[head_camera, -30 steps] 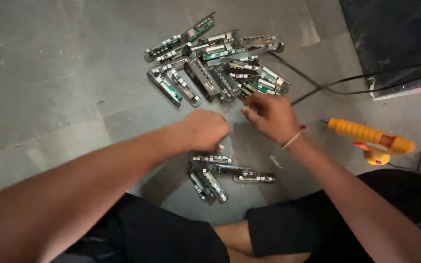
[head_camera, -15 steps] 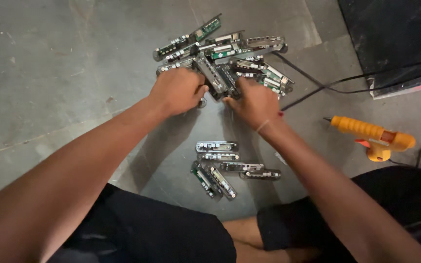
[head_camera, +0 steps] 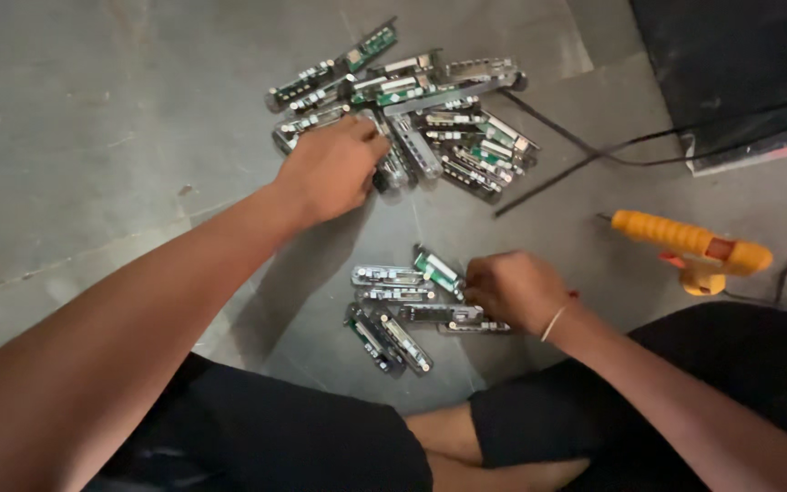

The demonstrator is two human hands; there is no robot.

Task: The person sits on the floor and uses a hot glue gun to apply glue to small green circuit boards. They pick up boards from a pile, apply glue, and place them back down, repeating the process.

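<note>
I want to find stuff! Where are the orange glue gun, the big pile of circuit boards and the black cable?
orange glue gun [head_camera: 676, 235], head view, barrel.
big pile of circuit boards [head_camera: 453, 137], head view, middle.
black cable [head_camera: 548, 178], head view, straight stretch.

Under my left hand lies the big pile of circuit-board strips: long, narrow, green and silvery-grey, crossing each other at loose angles, flat on the floor. My fingers rest on the pile's near left edge, and most of the strips fan out beyond and to the right of them. My right hand is curled over the small group of strips, the same kind. One green strip touches my fingertips, tilted; the others lie side by side to their left, 2 angled toward me.
</note>
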